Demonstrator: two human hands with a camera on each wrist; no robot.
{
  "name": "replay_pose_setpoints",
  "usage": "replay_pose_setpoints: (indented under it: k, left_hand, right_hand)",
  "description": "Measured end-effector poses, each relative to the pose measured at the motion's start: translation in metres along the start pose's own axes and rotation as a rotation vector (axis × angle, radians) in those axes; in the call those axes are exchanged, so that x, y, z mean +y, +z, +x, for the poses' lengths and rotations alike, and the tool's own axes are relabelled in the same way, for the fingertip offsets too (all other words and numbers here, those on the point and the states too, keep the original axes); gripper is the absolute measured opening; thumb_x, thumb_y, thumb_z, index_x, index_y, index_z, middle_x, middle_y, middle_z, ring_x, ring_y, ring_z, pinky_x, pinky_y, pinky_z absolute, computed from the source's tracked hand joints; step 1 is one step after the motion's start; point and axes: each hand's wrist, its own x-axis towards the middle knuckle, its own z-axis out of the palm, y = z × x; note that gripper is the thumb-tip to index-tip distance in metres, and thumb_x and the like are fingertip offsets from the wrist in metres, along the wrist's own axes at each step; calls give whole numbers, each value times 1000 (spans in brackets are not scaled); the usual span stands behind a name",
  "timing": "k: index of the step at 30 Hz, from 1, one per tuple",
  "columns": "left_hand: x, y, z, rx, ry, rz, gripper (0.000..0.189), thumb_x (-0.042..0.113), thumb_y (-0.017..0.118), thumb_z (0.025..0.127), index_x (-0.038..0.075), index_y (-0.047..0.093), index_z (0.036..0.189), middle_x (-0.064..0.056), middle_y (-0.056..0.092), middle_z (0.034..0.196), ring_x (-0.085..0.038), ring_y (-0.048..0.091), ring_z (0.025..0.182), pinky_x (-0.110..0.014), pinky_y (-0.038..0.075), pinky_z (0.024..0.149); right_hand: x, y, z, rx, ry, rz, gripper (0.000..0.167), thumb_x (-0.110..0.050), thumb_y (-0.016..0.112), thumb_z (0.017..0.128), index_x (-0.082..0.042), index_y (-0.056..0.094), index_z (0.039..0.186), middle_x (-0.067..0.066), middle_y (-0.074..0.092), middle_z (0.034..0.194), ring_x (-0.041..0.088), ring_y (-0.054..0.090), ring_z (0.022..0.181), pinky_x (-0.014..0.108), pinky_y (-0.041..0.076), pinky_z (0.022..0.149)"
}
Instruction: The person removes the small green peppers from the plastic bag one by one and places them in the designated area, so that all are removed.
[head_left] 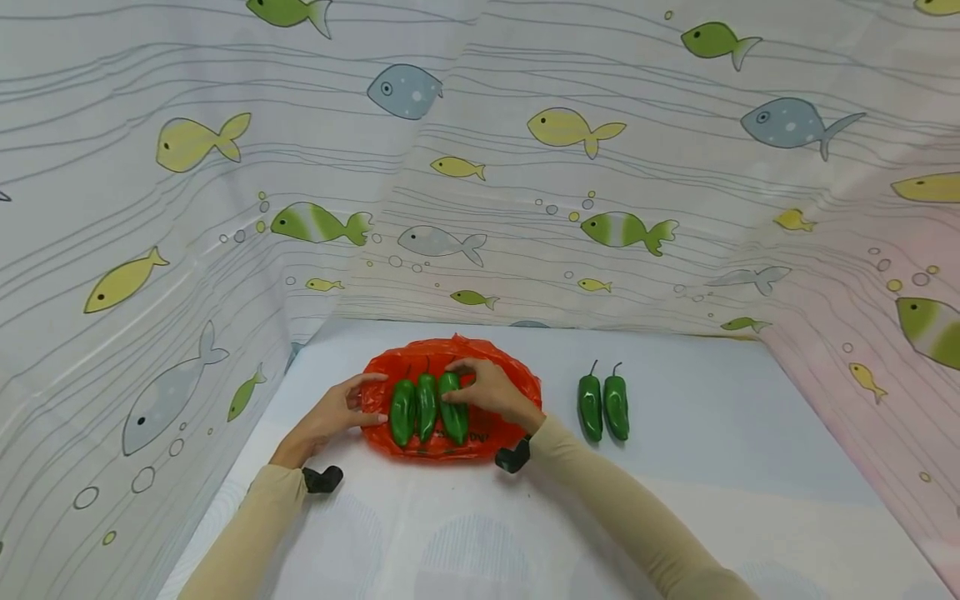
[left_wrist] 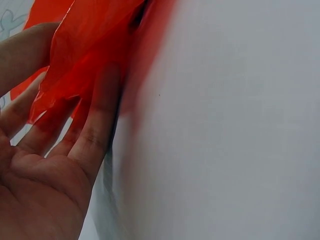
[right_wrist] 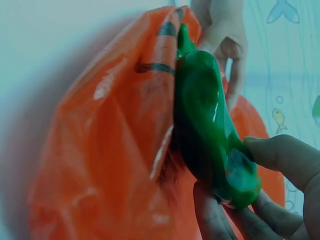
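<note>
1. Green pepper (head_left: 456, 421), rightmost of three on the red bag (head_left: 390, 362); beneath the right hand (head_left: 491, 388), clamped between thumb and fingers near its upper end.
2. Middle pepper (head_left: 426, 410) and left pepper (head_left: 402, 415), side by side on the same bag, between the two hands; stems toward the far edge.
3. Left hand (head_left: 337, 412), at the bag's left rim; fingers spread, thumb apart from them; any pinch on the film impossible to tell.
4. Left wrist view only: fingers partly visible through the translucent film, rim raised in front of the fingertips.
5. Right wrist view only: thumb and fingertips on opposite sides of one glossy end; raised fold of the bag close along the pepper.
6. Head view only: outer pair (head_left: 603, 408) on the white table (head_left: 712, 417), right of the bag and well apart from it.
7. Obstructing from above: right hand, over part of the gripped pepper and the bag's right portion. Beyond the table and along both sides: fish-print cloth (head_left: 510, 200).
</note>
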Motion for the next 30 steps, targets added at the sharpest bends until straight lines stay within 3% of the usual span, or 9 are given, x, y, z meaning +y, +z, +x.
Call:
replay_pose_setpoints:
  k: [6,13,22,30]
  left_hand:
    - [1,0,-2,-3,10,0,80,9,86,84,10,45,153,-24,54,143,-33,59,118,-30,57,86]
    - [-1,0,-3,-7,12,-11,80,7,86,84,10,45,153,-24,52,145,-33,59,119,-30,57,87]
    - [-1,-2,-2,-8,18,-15,79,7,86,84,9,46,152,-24,52,144,-34,60,117,-30,57,87]
    - [-2,-3,0,-13,19,-18,80,7,86,83,9,46,152,-24,53,143,-33,60,118,-30,57,87]
  right_hand:
    - [-2,-4,-7,-16,-21,-17,51,-32,85,87,-19,67,132,3,66,126,24,59,116,32,59,82]
    - [-9,-8,-15,-29,-10,-13,51,-34,85,86,-24,67,133,-1,65,128,23,57,120,38,55,91]
    - [-9,-16,-24,-47,-38,-15,51,-36,85,86,-27,67,133,-2,65,128,21,63,100,37,60,79]
    - [-4,-27,-32,-44,-79,-17,54,-35,85,86,-26,66,136,-3,66,127,21,64,100,36,60,77]
